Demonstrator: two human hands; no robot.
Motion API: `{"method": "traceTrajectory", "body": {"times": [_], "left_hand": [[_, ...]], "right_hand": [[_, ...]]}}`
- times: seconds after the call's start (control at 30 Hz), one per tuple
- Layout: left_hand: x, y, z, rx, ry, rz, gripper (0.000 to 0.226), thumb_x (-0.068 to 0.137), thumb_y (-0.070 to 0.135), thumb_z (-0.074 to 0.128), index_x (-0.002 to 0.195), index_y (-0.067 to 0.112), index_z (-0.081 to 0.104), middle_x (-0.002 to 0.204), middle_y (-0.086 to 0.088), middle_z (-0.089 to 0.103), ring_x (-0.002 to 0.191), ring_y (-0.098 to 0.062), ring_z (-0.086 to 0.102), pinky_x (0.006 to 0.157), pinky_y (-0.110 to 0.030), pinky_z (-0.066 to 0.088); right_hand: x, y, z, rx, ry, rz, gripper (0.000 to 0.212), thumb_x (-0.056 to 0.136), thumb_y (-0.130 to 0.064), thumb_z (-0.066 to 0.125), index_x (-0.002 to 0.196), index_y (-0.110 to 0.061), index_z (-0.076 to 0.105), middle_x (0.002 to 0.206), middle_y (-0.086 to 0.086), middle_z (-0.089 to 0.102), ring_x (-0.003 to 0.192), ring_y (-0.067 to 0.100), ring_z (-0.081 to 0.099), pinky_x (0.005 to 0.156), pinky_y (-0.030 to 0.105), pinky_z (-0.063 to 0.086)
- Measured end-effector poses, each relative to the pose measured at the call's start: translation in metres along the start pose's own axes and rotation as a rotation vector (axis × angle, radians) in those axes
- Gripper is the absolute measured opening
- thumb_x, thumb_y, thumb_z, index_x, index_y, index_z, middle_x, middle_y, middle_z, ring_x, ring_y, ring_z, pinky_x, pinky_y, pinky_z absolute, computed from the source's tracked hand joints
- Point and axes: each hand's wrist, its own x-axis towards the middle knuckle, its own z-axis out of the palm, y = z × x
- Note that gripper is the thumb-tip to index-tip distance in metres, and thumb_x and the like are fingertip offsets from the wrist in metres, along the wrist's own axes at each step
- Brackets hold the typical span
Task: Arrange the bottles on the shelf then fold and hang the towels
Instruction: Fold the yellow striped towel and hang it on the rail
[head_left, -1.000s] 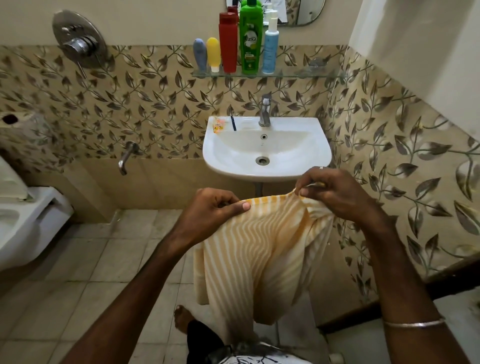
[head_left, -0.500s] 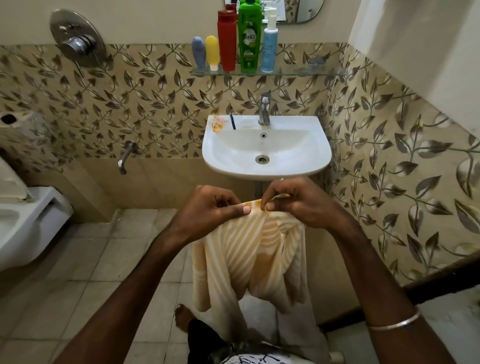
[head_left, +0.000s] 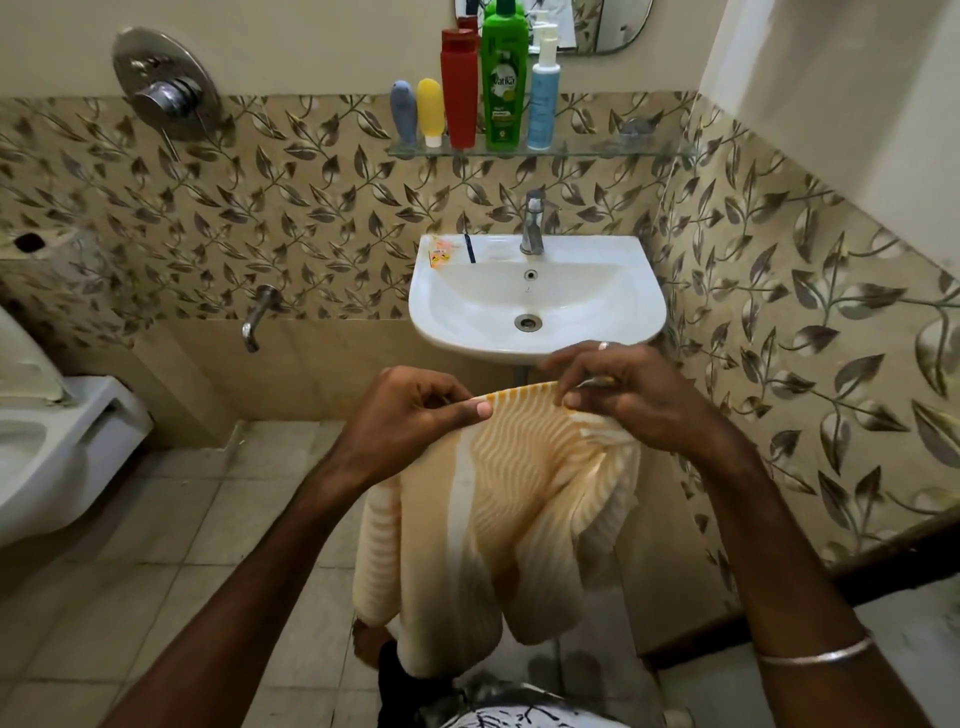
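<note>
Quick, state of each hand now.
Left hand: closed, pinching the striped towel top edge.
Right hand: closed, pinching the same edge.

2 hands raised side by side, forearms reaching forward.
Left hand (head_left: 410, 410) and right hand (head_left: 631, 397) each pinch with thumb and curled fingers (head_left: 569, 364).

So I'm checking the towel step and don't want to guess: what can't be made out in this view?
- Towel lower end: hidden behind the person's body at the bottom edge.
- Any towel rail: none in the head view.
- Left hand and right hand fingertips: curled behind the towel's top edge.
- Green bottle small print: too small.
- Mirror: cut by the top edge.
</note>
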Motion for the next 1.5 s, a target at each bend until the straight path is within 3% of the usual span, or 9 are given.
{"method": "traceTrajectory", "body": {"times": [0.1,0.2,0.37,0.6,0.73,0.93,1.13,1.4,1.5], "left_hand": [[0.005,0.004,0.006,0.009,-0.039,0.047,0.012,0.082,0.03,0.079,0.08,0.018,0.08,0.068,0.002,0.074,0.058,-0.016,0.065,0.053,-0.032,0.048],[0.005,0.005,0.005,-0.006,-0.049,0.057,0.019,0.079,0.035,0.079,0.074,0.017,0.077,0.064,-0.007,0.07,0.054,-0.02,0.057,0.05,-0.036,0.044],[-0.004,0.001,-0.001,-0.021,-0.062,-0.008,0.014,0.081,0.025,0.082,0.07,0.019,0.075,0.059,0.001,0.067,0.054,-0.006,0.054,0.05,-0.024,0.04],[-0.018,-0.016,-0.015,-0.022,-0.005,-0.079,0.028,0.073,0.054,0.073,0.068,0.027,0.075,0.055,0.011,0.062,0.052,-0.003,0.05,0.049,-0.022,0.035],[-0.013,-0.011,-0.016,-0.001,-0.004,-0.038,0.016,0.081,0.038,0.077,0.07,0.026,0.075,0.06,0.004,0.068,0.054,-0.007,0.057,0.051,-0.025,0.041],[-0.002,0.003,-0.002,0.011,-0.068,0.061,0.015,0.08,0.03,0.081,0.072,0.019,0.077,0.06,-0.007,0.066,0.054,-0.009,0.052,0.049,-0.028,0.038],[-0.004,0.005,-0.004,-0.017,-0.103,0.019,0.006,0.078,0.018,0.083,0.081,0.014,0.08,0.071,0.008,0.075,0.062,-0.001,0.065,0.058,-0.019,0.049],[-0.016,-0.008,-0.019,0.009,-0.054,-0.073,0.023,0.077,0.044,0.081,0.08,0.021,0.08,0.073,0.005,0.076,0.065,-0.009,0.07,0.059,-0.03,0.053],[-0.015,-0.009,-0.022,0.047,-0.042,-0.077,0.016,0.08,0.037,0.077,0.081,0.022,0.08,0.075,0.008,0.076,0.068,-0.01,0.071,0.061,-0.03,0.056]], "right_hand": [[0.007,-0.009,0.023,0.03,-0.157,-0.054,0.014,0.086,-0.002,0.072,0.091,-0.015,0.076,0.135,-0.006,0.065,0.129,0.006,0.056,0.106,0.034,0.048],[0.012,-0.012,0.038,0.061,-0.187,-0.061,0.011,0.087,-0.004,0.072,0.091,-0.014,0.075,0.114,-0.003,0.074,0.111,0.01,0.067,0.095,0.034,0.052],[0.014,-0.009,0.032,0.028,-0.118,-0.024,0.009,0.087,-0.006,0.072,0.089,-0.014,0.076,0.091,-0.004,0.075,0.092,0.01,0.07,0.085,0.029,0.053],[0.007,0.017,-0.008,-0.045,0.107,0.081,0.014,0.086,0.0,0.073,0.088,-0.014,0.077,0.088,-0.004,0.076,0.087,0.004,0.068,0.083,0.023,0.05],[0.003,0.019,-0.003,-0.027,0.075,0.094,0.017,0.087,0.002,0.071,0.088,-0.015,0.075,0.094,0.0,0.074,0.093,0.004,0.067,0.083,0.022,0.049],[0.008,-0.003,0.031,0.093,-0.145,-0.07,0.009,0.085,-0.002,0.073,0.092,-0.008,0.077,0.13,0.0,0.067,0.128,0.009,0.058,0.103,0.031,0.049],[0.016,-0.007,0.041,0.145,-0.204,-0.029,0.007,0.088,-0.002,0.07,0.093,-0.005,0.074,0.091,0.002,0.075,0.089,0.01,0.068,0.083,0.027,0.052],[0.009,0.017,0.003,0.088,-0.02,0.04,0.015,0.088,0.003,0.069,0.09,-0.011,0.075,0.088,-0.001,0.075,0.089,0.008,0.069,0.084,0.025,0.053],[0.007,0.028,-0.004,0.055,0.025,0.072,0.02,0.088,0.003,0.069,0.089,-0.016,0.076,0.089,-0.001,0.076,0.091,0.011,0.07,0.087,0.03,0.053]]}}
